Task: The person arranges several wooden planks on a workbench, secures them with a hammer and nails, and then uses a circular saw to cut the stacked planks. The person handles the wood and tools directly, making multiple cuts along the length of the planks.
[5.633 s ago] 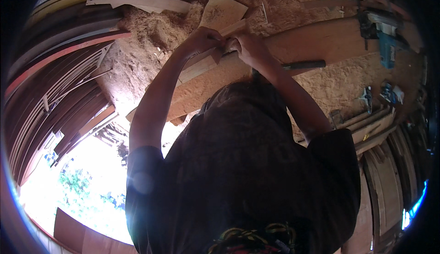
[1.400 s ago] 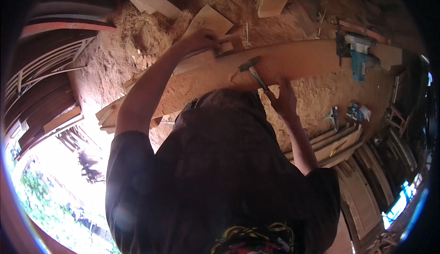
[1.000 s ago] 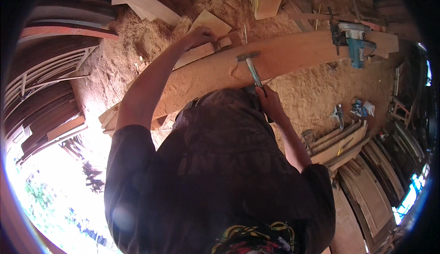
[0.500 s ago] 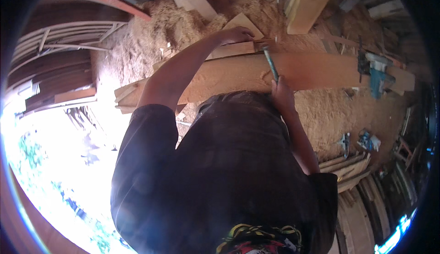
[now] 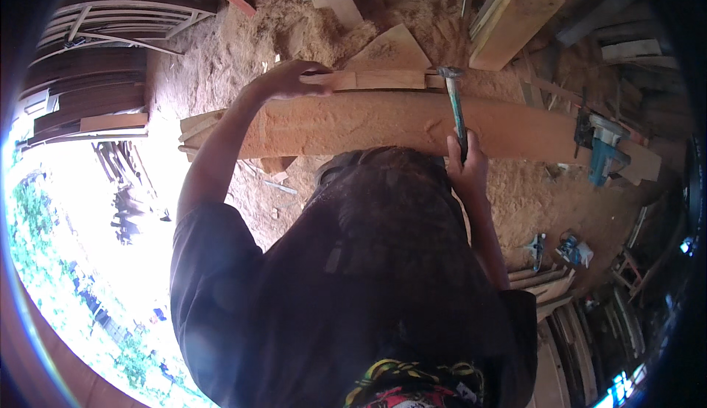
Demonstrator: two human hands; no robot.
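Observation:
My right hand (image 5: 468,163) is wrapped round the handle of a hammer (image 5: 457,110), near its lower end. The hammer's head is just beyond the far edge of a wide plank (image 5: 368,122), close to the right end of a narrow wooden piece (image 5: 390,79). That piece lies along the plank's far side. At its left end, my left hand (image 5: 287,80) has fingers and thumb on either side of the wood, gripping it. A pale, pointed board (image 5: 394,48) shows just behind the narrow piece.
Toward the plank's right end sits a teal power tool (image 5: 607,154). Sawdust (image 5: 243,54) covers the ground. Thick timbers (image 5: 515,21) stand at the far right, stacked boards (image 5: 96,95) at the left. Another tool (image 5: 571,248) and more boards (image 5: 545,286) lie at the lower right.
My left hand has moved left along the narrow piece to its left end. The hammer is more upright, and my right hand has shifted slightly right and nearer to me.

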